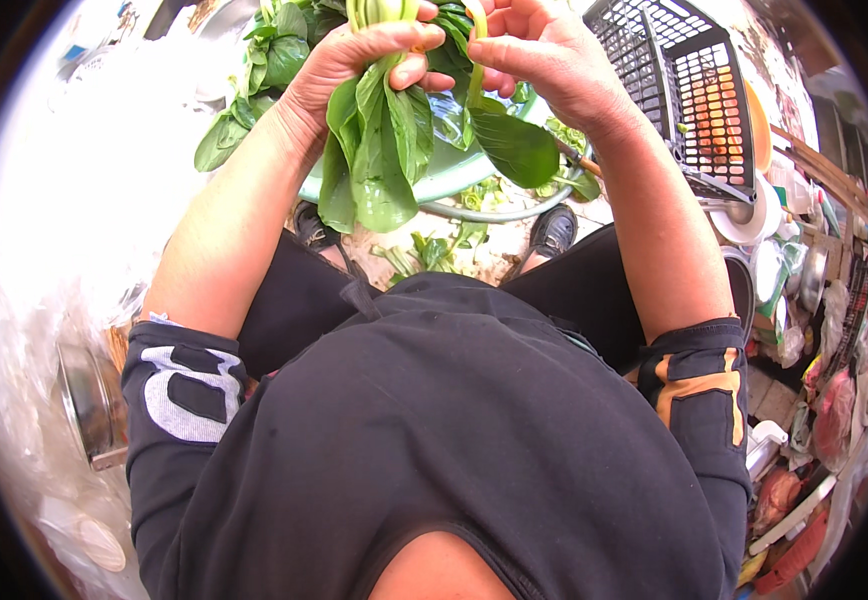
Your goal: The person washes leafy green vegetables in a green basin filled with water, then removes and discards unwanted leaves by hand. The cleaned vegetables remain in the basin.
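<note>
A head of leafy greens (381,157), perhaps bok choy, hangs leaves down from my left hand (374,56), which grips its pale stems. My right hand (535,56) pinches a single stalk (477,45) between thumb and fingers. The broad dark leaf (515,146) of that stalk droops below the hand. Under both hands is a pale green basin (441,184), its middle partly hidden by the leaves. More leafy greens (284,56) hang over its left side. The top of the held head is cut off by the frame's edge.
Loose leaves (434,251) lie on the floor between my shoes (554,229). A black plastic crate (704,97) stands to the right of the basin, near white bowls (749,214) and piled household items. Clear plastic sheeting (36,390) and a metal pan (85,397) are at the left.
</note>
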A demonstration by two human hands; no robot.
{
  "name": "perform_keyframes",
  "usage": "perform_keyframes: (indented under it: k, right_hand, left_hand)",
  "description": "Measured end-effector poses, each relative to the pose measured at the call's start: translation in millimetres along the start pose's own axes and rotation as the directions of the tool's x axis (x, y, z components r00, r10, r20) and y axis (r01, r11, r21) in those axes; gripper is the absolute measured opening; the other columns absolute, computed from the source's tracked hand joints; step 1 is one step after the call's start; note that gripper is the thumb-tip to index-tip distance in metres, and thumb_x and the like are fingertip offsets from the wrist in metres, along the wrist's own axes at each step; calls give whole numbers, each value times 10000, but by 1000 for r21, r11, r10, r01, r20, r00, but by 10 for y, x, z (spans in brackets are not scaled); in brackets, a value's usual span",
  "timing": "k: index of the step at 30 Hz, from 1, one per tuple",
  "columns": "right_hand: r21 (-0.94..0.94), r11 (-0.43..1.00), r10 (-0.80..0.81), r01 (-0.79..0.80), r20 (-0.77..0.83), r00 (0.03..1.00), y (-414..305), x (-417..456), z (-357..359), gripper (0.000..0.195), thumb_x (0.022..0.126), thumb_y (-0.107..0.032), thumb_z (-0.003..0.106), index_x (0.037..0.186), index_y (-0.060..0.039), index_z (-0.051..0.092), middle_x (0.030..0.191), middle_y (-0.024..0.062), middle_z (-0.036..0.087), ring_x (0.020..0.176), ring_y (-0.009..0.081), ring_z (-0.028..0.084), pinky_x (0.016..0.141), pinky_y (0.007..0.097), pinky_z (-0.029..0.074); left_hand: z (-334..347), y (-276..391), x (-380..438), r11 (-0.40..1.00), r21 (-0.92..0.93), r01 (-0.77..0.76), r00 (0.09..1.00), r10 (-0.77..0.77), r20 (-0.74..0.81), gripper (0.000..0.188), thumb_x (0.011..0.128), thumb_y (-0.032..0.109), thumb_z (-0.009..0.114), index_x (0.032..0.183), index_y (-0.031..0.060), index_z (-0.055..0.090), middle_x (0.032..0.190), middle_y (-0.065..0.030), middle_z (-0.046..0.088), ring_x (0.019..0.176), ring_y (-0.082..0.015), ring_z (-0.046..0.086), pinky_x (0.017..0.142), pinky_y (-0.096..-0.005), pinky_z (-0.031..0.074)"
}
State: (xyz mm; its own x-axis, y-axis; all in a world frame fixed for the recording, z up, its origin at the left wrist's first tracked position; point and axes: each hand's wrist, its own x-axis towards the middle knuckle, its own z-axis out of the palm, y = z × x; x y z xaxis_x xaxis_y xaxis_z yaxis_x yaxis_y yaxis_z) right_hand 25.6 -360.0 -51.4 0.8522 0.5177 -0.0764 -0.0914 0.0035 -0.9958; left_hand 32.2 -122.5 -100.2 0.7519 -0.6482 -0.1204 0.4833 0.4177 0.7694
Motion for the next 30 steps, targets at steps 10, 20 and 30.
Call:
perform_keyframes:
  k: [10, 20, 30]
  right_hand:
    - [155, 984, -71, 82, -78, 994, 17, 26, 64, 283, 861, -15, 690, 1088, -39, 522, 893, 64, 650, 714, 115, 627, 622, 239, 522]
    - [111, 993, -40, 44, -35, 999, 46, -2, 153, 334, 813, -28, 679, 1128, 2, 570, 898, 82, 664, 770, 158, 650, 678, 272, 536]
    - [-158, 987, 8, -3, 33, 999, 147, -84, 196, 444, 825, -211, 818, 1200, -45, 650, 1015, 20, 672, 907, 74, 625, 795, 220, 512]
  left_hand:
    - [289, 3, -51, 985, 44, -169, 983, 171, -64, 637, 713, 69, 716, 1312, -51, 537, 1127, -172, 669, 1000, -243, 674, 962, -370, 530]
    - [370, -90, -59, 946, 324, 8, 1000, 0, -25, 523, 710, 74, 681, 1221, -13, 609, 1041, -102, 694, 1007, -179, 642, 932, -310, 499]
    - [526, -91, -30, 605, 784, 141, 990, -67, -127, 526, 660, 95, 697, 1179, 66, 617, 939, -25, 657, 896, -126, 612, 830, -270, 499]
